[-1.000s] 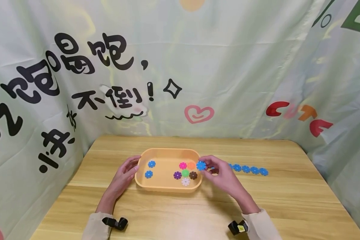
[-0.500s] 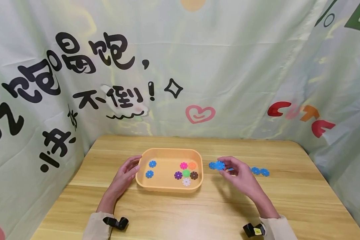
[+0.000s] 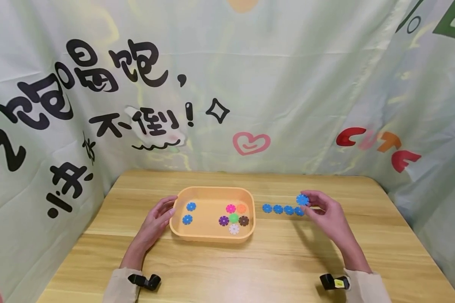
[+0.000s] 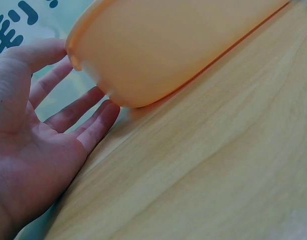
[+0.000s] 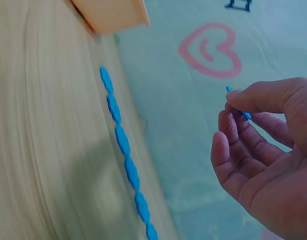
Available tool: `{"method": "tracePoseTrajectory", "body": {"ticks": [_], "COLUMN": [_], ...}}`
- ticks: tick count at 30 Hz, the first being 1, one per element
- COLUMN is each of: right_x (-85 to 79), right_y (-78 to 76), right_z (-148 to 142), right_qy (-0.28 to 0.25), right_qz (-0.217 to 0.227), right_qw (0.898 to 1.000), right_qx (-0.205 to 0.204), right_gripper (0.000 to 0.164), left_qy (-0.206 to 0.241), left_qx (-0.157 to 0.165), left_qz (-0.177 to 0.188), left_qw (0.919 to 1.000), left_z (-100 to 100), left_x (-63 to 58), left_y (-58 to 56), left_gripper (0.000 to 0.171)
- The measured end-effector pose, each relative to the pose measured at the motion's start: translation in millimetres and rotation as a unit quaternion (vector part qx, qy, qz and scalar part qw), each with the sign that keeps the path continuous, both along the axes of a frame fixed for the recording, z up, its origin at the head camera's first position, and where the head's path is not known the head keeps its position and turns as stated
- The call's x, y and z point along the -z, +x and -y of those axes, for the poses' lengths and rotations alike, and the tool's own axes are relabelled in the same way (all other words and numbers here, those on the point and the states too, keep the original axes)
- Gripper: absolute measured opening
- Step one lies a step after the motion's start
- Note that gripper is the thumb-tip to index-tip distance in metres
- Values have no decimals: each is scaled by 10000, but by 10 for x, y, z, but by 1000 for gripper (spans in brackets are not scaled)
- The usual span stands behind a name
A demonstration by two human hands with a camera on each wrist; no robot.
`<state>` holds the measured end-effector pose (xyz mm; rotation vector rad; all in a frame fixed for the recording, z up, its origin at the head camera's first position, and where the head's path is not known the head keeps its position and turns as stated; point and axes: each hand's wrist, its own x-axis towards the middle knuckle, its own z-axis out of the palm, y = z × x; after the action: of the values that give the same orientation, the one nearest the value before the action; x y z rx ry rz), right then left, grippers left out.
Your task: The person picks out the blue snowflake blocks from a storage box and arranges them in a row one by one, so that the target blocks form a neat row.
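Observation:
Between thumb and fingertips, my right hand point(image 3: 327, 214) pinches a blue notched plastic disc point(image 3: 302, 200), a toy snowflake piece. In the right wrist view the disc point(image 5: 246, 115) shows nearly edge-on, mostly hidden by the fingers. It is held up over the right part of a row of blue discs point(image 3: 278, 209) on the table; the hand covers the row's right end. At the left end of an orange tray point(image 3: 212, 239), my left hand point(image 3: 155, 221) rests its thumb and fingertips against the rim and outer wall, fingers loosely extended, as the left wrist view shows point(image 4: 48, 120).
Inside the tray, two blue discs point(image 3: 187, 219) lie at the left. A cluster of differently coloured discs, including a green disc point(image 3: 233, 218), lies at the right. A printed curtain point(image 3: 288, 105) hangs behind the wooden table point(image 3: 220, 269).
My right hand has carried the blue disc from the tray's right rim rightward along the row, uncovering the row's left discs. The left hand has stayed at the tray.

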<state>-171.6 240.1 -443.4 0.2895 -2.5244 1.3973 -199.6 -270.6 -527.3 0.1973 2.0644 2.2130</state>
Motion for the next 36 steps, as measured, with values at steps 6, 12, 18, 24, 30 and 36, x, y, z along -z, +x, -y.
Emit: {"method": "tracePoseTrajectory", "body": {"ticks": [6, 12, 18, 24, 30, 36], "right_x": [53, 104, 159, 226, 350, 477], "right_y": [11, 17, 35, 57, 101, 81], "right_z": [-211, -421, -652, -843, -1006, -1117], "right_qy": [139, 57, -40, -29, 318, 797], "right_qz": [63, 70, 165, 529, 896, 888], "right_qw": [9989, 9976, 9951, 9915, 9859, 9807], "right_qx": [433, 683, 975, 1187, 1378, 1548], "right_gripper": [41, 41, 43, 48, 51, 42], "left_qy": [-24, -53, -129, -120, -98, -71], "left_qx": [24, 16, -16, -37, -22, 2], "left_qz": [50, 44, 30, 52, 78, 16], "left_qw": [10000, 10000, 9999, 9999, 9999, 10000], "left_z": [6, 26, 35, 25, 12, 13], "left_x": [-5, 15, 25, 22, 10, 12], "left_y": [4, 0, 2, 1, -3, -2], "left_gripper": [52, 52, 51, 52, 52, 51]}}
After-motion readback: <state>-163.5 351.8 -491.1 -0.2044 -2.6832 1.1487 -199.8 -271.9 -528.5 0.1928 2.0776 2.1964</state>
